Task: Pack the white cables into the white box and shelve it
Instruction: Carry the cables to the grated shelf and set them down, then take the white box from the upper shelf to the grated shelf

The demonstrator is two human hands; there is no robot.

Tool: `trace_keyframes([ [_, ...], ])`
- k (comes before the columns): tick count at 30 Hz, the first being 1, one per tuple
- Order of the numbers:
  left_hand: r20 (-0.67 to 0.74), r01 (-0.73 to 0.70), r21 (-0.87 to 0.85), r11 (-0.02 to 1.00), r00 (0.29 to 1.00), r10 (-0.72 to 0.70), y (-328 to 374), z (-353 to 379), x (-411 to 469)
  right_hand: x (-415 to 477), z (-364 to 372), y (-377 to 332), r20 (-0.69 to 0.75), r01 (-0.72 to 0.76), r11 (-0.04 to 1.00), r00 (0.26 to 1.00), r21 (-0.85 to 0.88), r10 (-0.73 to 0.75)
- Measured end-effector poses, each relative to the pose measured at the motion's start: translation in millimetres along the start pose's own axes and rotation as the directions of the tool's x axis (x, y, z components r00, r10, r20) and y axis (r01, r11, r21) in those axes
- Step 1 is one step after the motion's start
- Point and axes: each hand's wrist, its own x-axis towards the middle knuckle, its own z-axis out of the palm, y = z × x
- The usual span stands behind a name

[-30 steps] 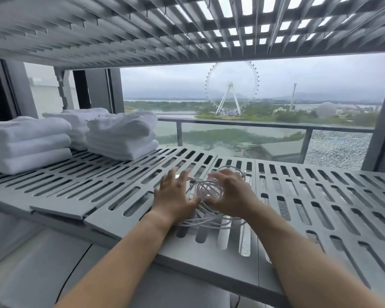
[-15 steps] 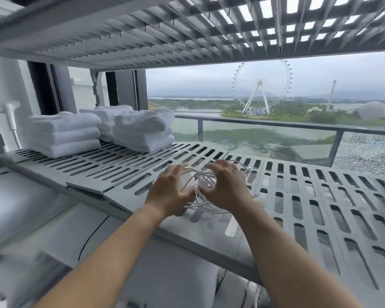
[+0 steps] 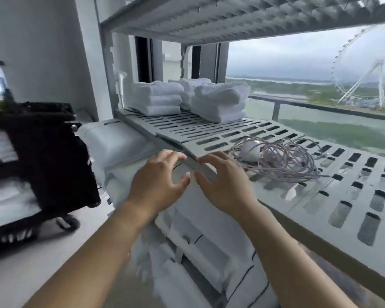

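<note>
Both hands are released and grasp nothing: left hand (image 3: 158,181) and right hand (image 3: 226,185) hover at frame centre over the shelf (image 3: 353,196) front edge. The white cables (image 3: 282,162) lie loosely coiled right of centre, near that edge.

Risk: loose loops may snag in the shelf slots or slide off. Open shelf room lies to the right; towels (image 3: 218,103) occupy the upper centre. No white box is visible.

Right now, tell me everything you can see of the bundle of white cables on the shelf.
The white cables lie as one loose, tangled coil of many thin loops on the slotted grey shelf, towards its front edge. They look like thin plastic-coated cord, pale, with a faint pinkish tint in this blurred frame. A rounded white piece sits among the loops at the left; what it is cannot be told. Neither the left hand nor the right hand touches them; both hover open just left of the coil.
</note>
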Motion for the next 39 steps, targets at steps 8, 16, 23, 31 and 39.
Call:
trace_keyframes([
  [8,-0.131,0.335,0.241,0.911,0.941,-0.312,-80,-98,-117,-14,90,-118,0.171,0.185,0.949,0.957,0.257,-0.233],
  [16,-0.301,0.590,0.312,0.745,0.805,-0.512,-147,-215,-237,-49,163,-276,0.223,0.326,0.782,0.836,0.532,-0.501],
  [23,-0.438,0.724,0.355,0.591,0.687,-0.579,-190,-337,-361,-107,217,-437,0.177,0.336,0.558,0.718,0.758,-0.673],
  [31,-0.585,0.846,0.412,0.340,0.531,-0.613,-214,-468,-489,-175,261,-624,0.074,0.299,0.280,0.552,0.912,-0.831],
  [39,-0.715,0.931,0.349,0.104,0.336,-0.614,-225,-552,-573,-231,291,-760,-0.012,0.231,0.083,0.382,0.969,-0.924],
])
